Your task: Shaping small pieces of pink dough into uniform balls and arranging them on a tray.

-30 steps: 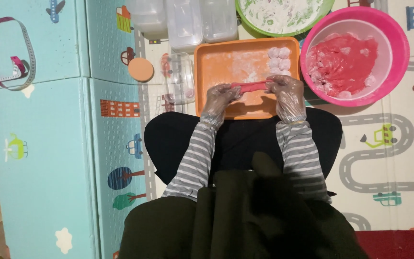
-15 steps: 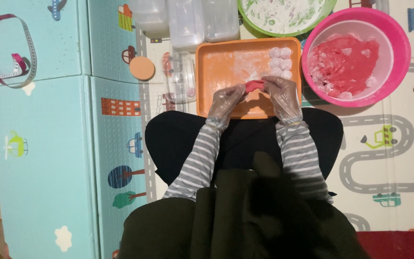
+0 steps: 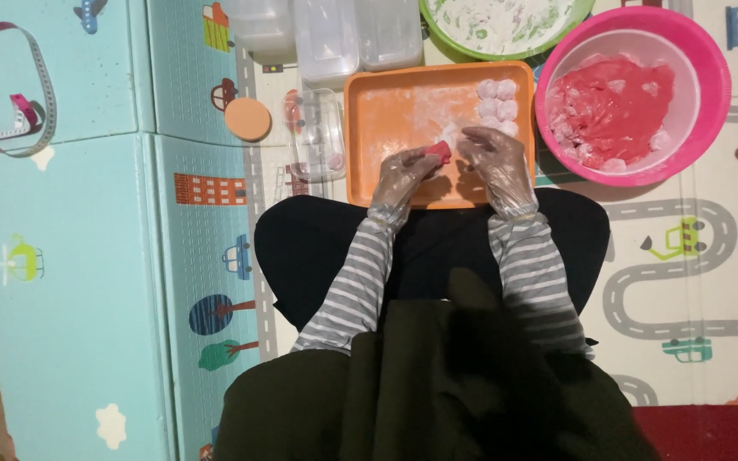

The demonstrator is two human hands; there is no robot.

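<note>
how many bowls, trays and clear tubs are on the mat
Bowls: 2, pink bowl and green bowl
Trays: 1, orange tray
Clear tubs: 4, three along the top, one beside the tray
Total: 7

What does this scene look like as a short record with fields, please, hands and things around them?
Left hand: gloved, pinching a small red dough piece
Right hand: gloved, beside the piece, over the tray
Tray: orange, floured, with pale dough balls at its far right
Pink bowl: holds red dough
Green bowl: white floury contents
Floor: patterned play mat
</note>
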